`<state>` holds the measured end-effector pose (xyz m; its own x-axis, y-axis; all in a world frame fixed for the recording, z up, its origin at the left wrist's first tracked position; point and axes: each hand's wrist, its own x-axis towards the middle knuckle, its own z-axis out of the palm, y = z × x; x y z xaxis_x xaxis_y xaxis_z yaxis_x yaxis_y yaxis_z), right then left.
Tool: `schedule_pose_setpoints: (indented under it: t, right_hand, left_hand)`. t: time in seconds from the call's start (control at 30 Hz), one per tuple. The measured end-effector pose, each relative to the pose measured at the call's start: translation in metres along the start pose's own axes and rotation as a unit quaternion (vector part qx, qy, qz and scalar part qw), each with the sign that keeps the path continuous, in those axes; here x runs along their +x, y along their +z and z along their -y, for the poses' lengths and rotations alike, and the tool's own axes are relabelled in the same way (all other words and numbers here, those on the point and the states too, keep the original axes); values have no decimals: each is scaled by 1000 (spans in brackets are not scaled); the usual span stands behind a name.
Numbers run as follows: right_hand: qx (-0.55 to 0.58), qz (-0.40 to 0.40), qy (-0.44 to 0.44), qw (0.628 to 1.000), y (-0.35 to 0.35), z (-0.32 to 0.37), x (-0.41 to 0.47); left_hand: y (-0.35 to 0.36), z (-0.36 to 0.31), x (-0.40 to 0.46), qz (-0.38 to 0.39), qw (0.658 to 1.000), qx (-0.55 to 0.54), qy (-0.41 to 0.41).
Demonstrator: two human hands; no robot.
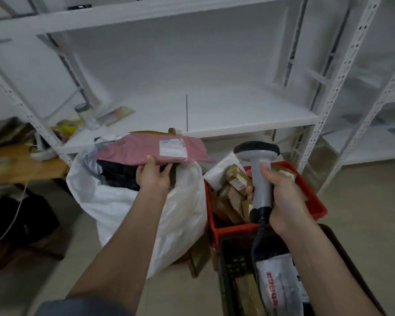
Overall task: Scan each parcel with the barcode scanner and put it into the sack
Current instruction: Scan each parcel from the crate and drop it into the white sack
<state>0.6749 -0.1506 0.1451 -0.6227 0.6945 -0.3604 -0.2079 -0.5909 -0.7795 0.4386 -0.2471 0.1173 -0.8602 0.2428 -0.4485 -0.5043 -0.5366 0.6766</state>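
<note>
White shelving behind; left hand (154,176) pinching light, floppy pink parcel (151,149) by near edge over sack (132,208), right hand (283,197) gripping scanner (259,176).

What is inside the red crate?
The red crate holds brown parcels and a white one, stacked loosely. The right hand and scanner cover part of it; the bottom is hidden.

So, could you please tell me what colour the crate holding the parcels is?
Red crate, clearest in the head view.
</note>
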Motion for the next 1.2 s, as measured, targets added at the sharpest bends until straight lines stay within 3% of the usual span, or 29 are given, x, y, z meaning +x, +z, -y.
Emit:
schedule_pose_setpoints:
  t: [0.1,0.2,0.33,0.5,0.7,0.87,1.0,1.07,1.1,1.2]
  right_hand:
    - [-14,4,8,1000,8,-10,3]
    - [15,-5,10,1000,7,-15,6]
    - [49,-35,8,998,-14,-12,9]
    - [-6,-118,9,993,-81,0,14]
    - [-64,-221,63,971,-190,-10,22]
    - [-62,-276,120,952,-289,-62,46]
    - [-67,-295,148,942,-353,-120,75]
    - [-74,-284,173,940,-376,-148,91]
    - [-78,-279,185,939,-385,-161,100]
    - [-88,-265,213,936,-407,-194,121]
  left_hand:
    - [0,-20,8,-15,999,35,-6]
    - [1,-6,4,22,996,78,-32]
    - [11,41,-7,111,984,119,-66]
    - [20,122,-16,128,956,202,-168]
    - [-11,256,-17,94,884,358,-285]
    - [-85,385,-9,13,821,472,-320]
    - [-162,469,7,-40,704,656,-267]
    - [-188,495,12,-99,669,684,-273]
    - [-199,507,15,-100,662,680,-300]
    - [-236,547,28,-2,653,619,-437]
